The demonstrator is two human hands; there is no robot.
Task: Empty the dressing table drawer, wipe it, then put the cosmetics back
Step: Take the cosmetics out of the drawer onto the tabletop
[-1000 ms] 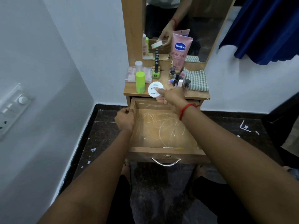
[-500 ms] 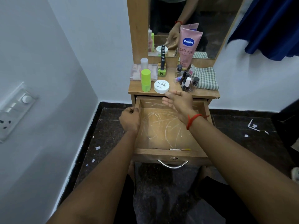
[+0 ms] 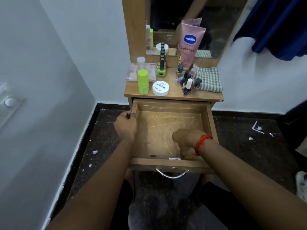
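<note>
The wooden drawer (image 3: 208, 117) of the dressing table is pulled out, and its scratched bottom is bare except for a few thin sticks (image 3: 174, 158) lying against the front wall. My left hand (image 3: 126, 127) grips the drawer's left wall. My right hand (image 3: 184, 140) reaches down into the front right of the drawer with its fingertips at the sticks; whether it pinches one is hidden. On the tabletop (image 3: 174, 95) stand a white jar (image 3: 160, 88), a green bottle (image 3: 142, 81), a pink Vaseline tube (image 3: 190, 44), small nail polish bottles (image 3: 188, 85) and a folded checked cloth (image 3: 208, 79).
A clear box (image 3: 132, 73) and a green-based stack of polish bottles (image 3: 161, 70) sit at the tabletop's back left, below the mirror (image 3: 216, 22). A white wall runs close along the left. Paper scraps lie on the dark floor (image 3: 249, 146). A blue curtain (image 3: 282, 27) hangs top right.
My right hand let go of the white jar on the tabletop, then drew back and dropped into the drawer's front right. My left hand stayed on the drawer's left wall.
</note>
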